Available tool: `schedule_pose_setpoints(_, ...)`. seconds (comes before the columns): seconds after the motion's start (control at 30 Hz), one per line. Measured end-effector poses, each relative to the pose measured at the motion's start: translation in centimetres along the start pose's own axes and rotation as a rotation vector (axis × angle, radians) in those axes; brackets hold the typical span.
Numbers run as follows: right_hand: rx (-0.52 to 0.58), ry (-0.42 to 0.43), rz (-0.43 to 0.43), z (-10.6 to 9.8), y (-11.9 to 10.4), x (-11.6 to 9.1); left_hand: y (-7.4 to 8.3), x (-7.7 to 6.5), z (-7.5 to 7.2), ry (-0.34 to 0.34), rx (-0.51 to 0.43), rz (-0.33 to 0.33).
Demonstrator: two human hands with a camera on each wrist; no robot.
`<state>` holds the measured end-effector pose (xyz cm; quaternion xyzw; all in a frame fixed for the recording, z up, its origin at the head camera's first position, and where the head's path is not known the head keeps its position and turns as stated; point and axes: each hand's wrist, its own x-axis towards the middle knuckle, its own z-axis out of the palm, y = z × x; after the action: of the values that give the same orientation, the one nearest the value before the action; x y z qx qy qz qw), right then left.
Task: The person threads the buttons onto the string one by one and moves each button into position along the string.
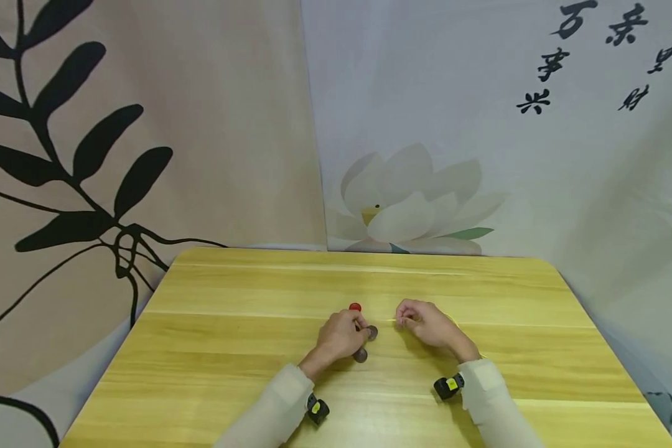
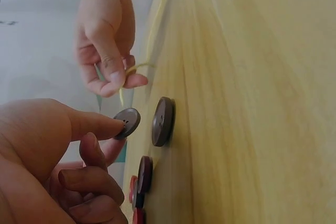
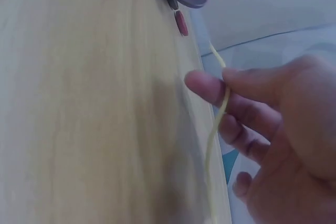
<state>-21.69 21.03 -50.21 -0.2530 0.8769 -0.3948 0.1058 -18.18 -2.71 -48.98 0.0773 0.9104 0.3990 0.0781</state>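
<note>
Between thumb and finger, my left hand (image 1: 341, 336) pinches a dark brown button (image 2: 127, 123) by its edge, raised off the table. The button is round with small holes in the middle. My right hand (image 1: 431, 323) pinches a yellow string (image 3: 216, 129) near one end; a short tip sticks out past the fingers toward the button, apart from it. The rest of the string trails back under the right wrist. Another brown button (image 2: 163, 121) lies on the table beside the left hand. Farther along are a dark red button (image 2: 145, 174) and a red button (image 1: 355, 307), partly hidden by the hand.
Both hands work over a light wooden table (image 1: 229, 298). Behind its far edge hangs a cloth backdrop (image 1: 246, 124) with leaf, flower and writing prints. A black wrist camera (image 1: 317, 409) sits on the left cuff, another wrist camera (image 1: 448, 386) on the right.
</note>
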Motion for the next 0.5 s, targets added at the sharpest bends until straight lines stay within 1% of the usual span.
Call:
schedule_pose_setpoints(0.13,0.012,0.002,-0.009,-0.10,0.09,0.00,-0.10,0.16,-0.26,0.017,-0.016,0.002)
schedule_pose_setpoints(0.37,-0.047,0.055,0.007,-0.32,-0.18,-0.28,-0.33,0.54,-0.69,0.030,-0.026,-0.033)
schedule_pose_setpoints(0.5,-0.075,0.087,0.009,-0.53,-0.53,-0.36,-0.54,0.74,-0.95,0.043,-0.032,-0.028)
